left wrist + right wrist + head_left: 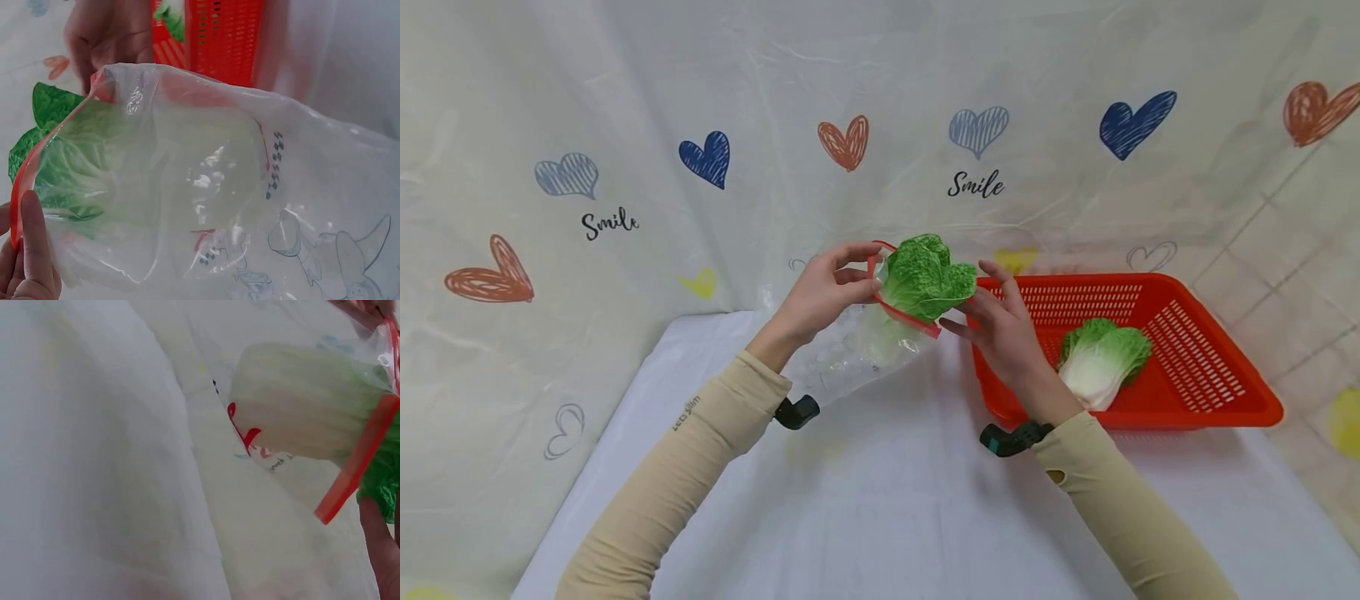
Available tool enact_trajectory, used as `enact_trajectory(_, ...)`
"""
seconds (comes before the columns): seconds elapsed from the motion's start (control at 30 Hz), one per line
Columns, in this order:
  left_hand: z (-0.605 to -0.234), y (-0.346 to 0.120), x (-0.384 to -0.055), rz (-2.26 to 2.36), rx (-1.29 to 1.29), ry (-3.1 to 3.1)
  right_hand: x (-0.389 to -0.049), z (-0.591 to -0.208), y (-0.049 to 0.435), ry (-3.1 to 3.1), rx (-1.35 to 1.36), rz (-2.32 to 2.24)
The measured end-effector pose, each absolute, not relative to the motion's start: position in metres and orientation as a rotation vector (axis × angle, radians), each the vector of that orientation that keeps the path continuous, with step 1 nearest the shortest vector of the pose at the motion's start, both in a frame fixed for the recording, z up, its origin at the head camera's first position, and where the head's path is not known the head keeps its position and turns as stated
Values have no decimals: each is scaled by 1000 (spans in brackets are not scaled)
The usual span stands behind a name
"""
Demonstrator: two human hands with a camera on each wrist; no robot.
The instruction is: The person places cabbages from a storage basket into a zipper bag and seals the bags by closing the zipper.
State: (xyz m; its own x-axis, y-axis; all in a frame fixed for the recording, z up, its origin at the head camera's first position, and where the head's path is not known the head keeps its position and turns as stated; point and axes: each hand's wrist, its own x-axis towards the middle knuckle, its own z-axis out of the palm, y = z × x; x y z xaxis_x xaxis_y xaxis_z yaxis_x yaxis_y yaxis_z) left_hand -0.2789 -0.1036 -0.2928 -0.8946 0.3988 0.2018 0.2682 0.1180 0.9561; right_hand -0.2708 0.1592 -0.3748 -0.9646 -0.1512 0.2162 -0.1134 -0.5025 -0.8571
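Observation:
A napa cabbage (923, 275) lies partly inside a clear plastic zip bag (838, 362), its pale base within and its green leaves out past the red-edged mouth. My left hand (831, 287) pinches the bag's red rim (17, 215) between thumb and fingers. At the leafy end, my right hand (1003, 337) touches the cabbage with its fingers spread and mostly straight. One right finger (374, 528) meets the leaves in the right wrist view. Printed cartoon figures (331, 256) show on the bag.
To the right stands a red perforated plastic basket (1210, 408) with another napa cabbage (1101, 367) in it. A white cloth covers the table (865, 517). Behind it hangs a pale sheet (895, 67) printed with hearts.

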Motion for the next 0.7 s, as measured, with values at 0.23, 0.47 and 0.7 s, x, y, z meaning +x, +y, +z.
enact_trajectory(0.23,-287,-103,-276,1979,745,2208,-272,-381,162,1660,-117,-2615)
enact_trajectory(0.47,-285,-101,-275,1996,779,2175,-274,-384,156,1909,-123,-2274)
enact_trajectory(0.7,-283,-99,-273,2027,798,2142,-277,-388,152,1879,-208,-2258)
